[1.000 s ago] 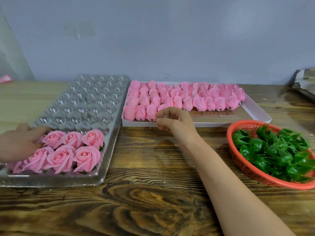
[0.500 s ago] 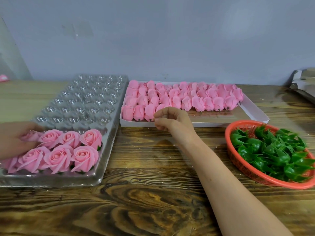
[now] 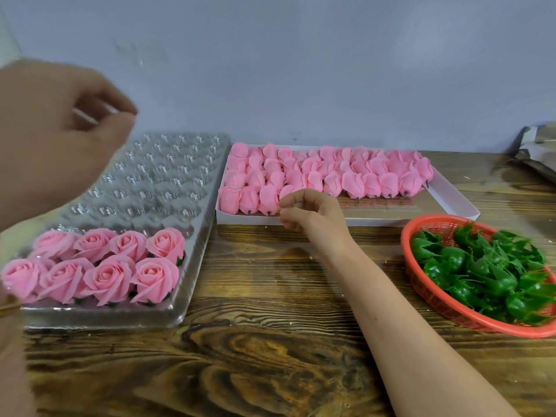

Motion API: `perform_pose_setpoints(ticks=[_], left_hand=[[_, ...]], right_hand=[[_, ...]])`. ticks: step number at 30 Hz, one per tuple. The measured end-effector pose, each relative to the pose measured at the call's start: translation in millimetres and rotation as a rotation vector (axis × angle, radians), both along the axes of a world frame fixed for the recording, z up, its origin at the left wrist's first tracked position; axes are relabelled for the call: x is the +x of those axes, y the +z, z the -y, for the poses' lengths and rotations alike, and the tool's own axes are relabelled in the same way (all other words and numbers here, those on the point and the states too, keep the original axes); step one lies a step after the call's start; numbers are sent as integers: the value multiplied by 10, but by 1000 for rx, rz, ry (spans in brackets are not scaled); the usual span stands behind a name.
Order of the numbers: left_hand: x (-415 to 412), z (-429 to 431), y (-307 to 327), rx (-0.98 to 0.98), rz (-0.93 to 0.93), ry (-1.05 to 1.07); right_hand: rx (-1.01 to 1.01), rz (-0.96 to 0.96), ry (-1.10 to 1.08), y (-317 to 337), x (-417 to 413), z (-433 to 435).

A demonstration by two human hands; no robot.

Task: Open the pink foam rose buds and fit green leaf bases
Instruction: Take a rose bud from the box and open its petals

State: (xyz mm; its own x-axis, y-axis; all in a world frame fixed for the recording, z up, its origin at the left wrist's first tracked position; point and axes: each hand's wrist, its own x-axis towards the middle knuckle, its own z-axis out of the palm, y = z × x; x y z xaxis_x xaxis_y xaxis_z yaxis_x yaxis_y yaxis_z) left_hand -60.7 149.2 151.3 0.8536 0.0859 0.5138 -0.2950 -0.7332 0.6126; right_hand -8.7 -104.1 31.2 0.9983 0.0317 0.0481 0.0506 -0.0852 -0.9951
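Several closed pink rose buds [image 3: 328,173] fill the back of a white shallow box [image 3: 457,203]. My right hand [image 3: 310,215] hovers at the box's front left, fingers curled loosely around the nearest bud, grip unclear. My left hand [image 3: 57,136] is raised high and blurred above the clear plastic cavity tray [image 3: 156,176], fingers loosely bent, holding nothing. Several opened pink roses [image 3: 96,266] with green bases sit in the tray's two front rows. Green leaf bases [image 3: 481,266] are piled in a red-orange basket [image 3: 421,284] at the right.
Everything rests on a dark-grained wooden table [image 3: 270,341] against a grey wall. A silvery crumpled sheet or bag [image 3: 538,149] lies at the far right edge. Bare wood shows between the tray and the basket in front of the box.
My left hand has lifted off the roses at the tray's front left and risen high toward the camera. My right hand stays at the front buds of the box.
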Motion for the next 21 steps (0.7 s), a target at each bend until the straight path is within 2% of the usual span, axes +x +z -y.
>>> perform_pose_setpoints(ticks=[4,6,9,13,21], left_hand=[[-36,673,104,6,167,-64],[12,949,52,-14,228,-29],[182,1284,-164,-89,192,7],[438,1538,-616,-219,40,-3],[634,1586,-1214,-473,-94,-19]], right_hand=[[3,9,-51,-7,4,18],[15,13,-78,-8,13,21],[44,26,-115,-16,38,21],[70,55,-178,-27,55,32],[112,129,-306,-52,115,96]])
